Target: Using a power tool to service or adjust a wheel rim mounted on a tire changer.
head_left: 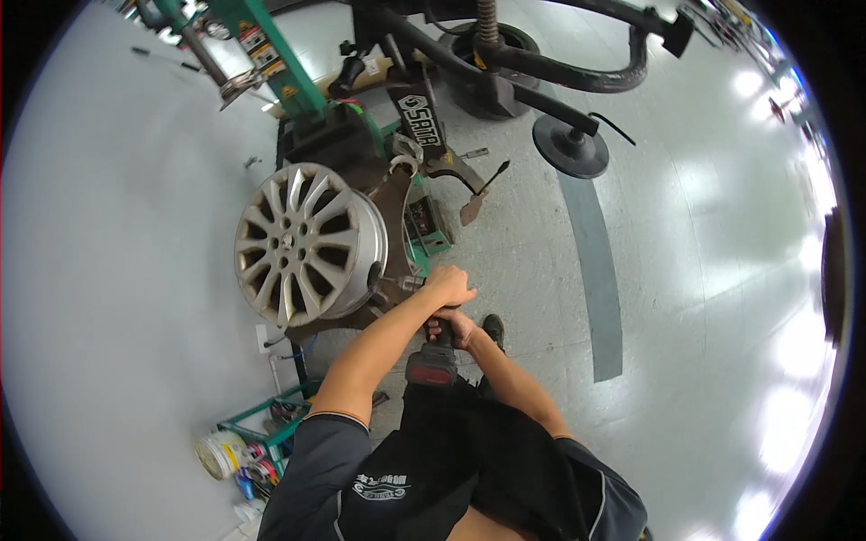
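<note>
A cordless impact wrench [433,368] is held in front of me, its battery end low and its metal nose [410,283] pointing left. My left hand [449,287] is closed over the tool's upper body and hides most of it. Below it, my right hand [458,329] wraps its fingers round the handle. The nose is close to the edge of a silver alloy wheel [298,242], which has no tyre and sits tilted on a tyre changer's turntable [393,200]. Whether the nose touches anything there cannot be made out.
The green tyre changer column [271,54] rises behind the wheel, with a black helper arm [577,68] and round pressing disc [571,146] to the right. A tyre [519,41] lies beyond. A green rack [262,415] and white bucket [219,454] stand lower left by the wall.
</note>
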### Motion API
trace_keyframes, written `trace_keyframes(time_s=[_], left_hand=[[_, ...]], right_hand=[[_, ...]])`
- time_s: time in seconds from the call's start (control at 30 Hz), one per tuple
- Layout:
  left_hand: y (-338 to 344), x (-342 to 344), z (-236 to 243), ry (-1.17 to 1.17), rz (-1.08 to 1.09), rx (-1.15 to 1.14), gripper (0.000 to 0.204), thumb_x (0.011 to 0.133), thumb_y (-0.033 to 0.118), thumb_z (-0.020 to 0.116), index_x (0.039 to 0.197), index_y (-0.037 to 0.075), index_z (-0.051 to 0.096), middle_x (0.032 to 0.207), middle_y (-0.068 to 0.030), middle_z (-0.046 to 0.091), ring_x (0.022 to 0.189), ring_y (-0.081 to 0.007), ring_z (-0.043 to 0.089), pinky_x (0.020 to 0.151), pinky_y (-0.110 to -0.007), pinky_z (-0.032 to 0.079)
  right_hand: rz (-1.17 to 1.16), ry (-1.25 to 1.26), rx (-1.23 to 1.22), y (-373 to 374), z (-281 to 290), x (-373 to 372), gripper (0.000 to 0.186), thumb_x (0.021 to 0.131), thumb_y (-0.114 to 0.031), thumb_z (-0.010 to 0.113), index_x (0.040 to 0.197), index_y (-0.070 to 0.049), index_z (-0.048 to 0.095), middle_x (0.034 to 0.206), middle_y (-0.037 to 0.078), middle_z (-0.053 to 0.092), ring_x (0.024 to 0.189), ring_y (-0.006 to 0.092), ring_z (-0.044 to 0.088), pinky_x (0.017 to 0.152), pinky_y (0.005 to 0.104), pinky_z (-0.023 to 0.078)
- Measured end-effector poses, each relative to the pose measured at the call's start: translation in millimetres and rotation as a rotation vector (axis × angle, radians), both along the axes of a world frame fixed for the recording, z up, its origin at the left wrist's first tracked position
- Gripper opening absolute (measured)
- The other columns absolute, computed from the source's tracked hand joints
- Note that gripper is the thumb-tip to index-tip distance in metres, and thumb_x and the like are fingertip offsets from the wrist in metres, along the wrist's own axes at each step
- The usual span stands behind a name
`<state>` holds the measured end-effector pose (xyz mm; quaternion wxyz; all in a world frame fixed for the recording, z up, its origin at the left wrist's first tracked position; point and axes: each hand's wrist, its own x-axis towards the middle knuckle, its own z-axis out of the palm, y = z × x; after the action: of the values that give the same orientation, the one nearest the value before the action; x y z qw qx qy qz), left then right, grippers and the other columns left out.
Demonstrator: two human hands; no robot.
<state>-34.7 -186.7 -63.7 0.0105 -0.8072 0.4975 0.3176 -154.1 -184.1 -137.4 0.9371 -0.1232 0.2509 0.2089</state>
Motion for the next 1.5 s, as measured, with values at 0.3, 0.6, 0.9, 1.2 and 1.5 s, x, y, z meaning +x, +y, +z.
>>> trace_keyframes(time_s=[0.3, 0.6, 0.9, 1.2, 1.5], left_hand=[[21.0, 24.4, -74.5, -0.019, 0.04, -0.054, 0.032, 0.079, 0.03, 0.055, 0.078, 0.002, 0.071, 0.077, -0.0217, 0.067, 0.072, -0.0389, 0.065, 0.071, -0.047, 0.053], [18.3, 31.4, -87.2, -0.035, 0.177, -0.106, 0.03, 0.08, 0.028, 0.056, 0.076, 0.003, 0.071, 0.074, -0.0193, 0.067, 0.068, -0.0346, 0.066, 0.064, -0.044, 0.054], [8.0, 36.8, -92.7, -0.066, 0.198, -0.111, 0.03, 0.08, 0.029, 0.056, 0.076, 0.003, 0.07, 0.073, -0.0204, 0.066, 0.069, -0.037, 0.065, 0.066, -0.046, 0.052], [13.6, 25.2, -101.0, -0.059, 0.162, -0.122, 0.028, 0.078, 0.028, 0.058, 0.074, 0.004, 0.07, 0.071, -0.0194, 0.066, 0.066, -0.0365, 0.065, 0.064, -0.046, 0.052], [13.7, 21.7, -107.1, -0.094, 0.125, -0.194, 0.027, 0.076, 0.025, 0.058, 0.072, 0.001, 0.068, 0.071, -0.0196, 0.066, 0.067, -0.0354, 0.065, 0.065, -0.045, 0.052]], right_hand=[[-0.007, 0.1, 0.056, 18.0, -58.6, 24.8, 0.013, 0.085, -0.018, 0.063, 0.082, -0.009, 0.055, 0.068, 0.001, 0.049, 0.057, 0.0121, 0.048, 0.056, 0.0296, 0.045], [0.093, 0.142, -0.08, 3.6, -70.2, 37.6, 0.018, 0.081, -0.018, 0.067, 0.077, -0.009, 0.052, 0.066, 0.001, 0.049, 0.057, 0.0146, 0.048, 0.055, 0.03, 0.045], [0.068, 0.145, -0.086, -4.5, -71.4, 43.3, 0.019, 0.08, -0.019, 0.069, 0.078, -0.008, 0.054, 0.066, 0.002, 0.05, 0.055, 0.0145, 0.048, 0.052, 0.0289, 0.045], [-0.015, 0.104, -0.065, 7.5, -77.6, 31.9, 0.018, 0.079, -0.019, 0.069, 0.082, -0.009, 0.055, 0.066, 0.002, 0.051, 0.057, 0.0143, 0.05, 0.051, 0.029, 0.044], [-0.072, 0.132, -0.031, 10.2, -76.1, 30.8, 0.017, 0.079, -0.02, 0.069, 0.084, -0.01, 0.055, 0.067, 0.002, 0.052, 0.057, 0.0142, 0.05, 0.05, 0.0287, 0.044]])
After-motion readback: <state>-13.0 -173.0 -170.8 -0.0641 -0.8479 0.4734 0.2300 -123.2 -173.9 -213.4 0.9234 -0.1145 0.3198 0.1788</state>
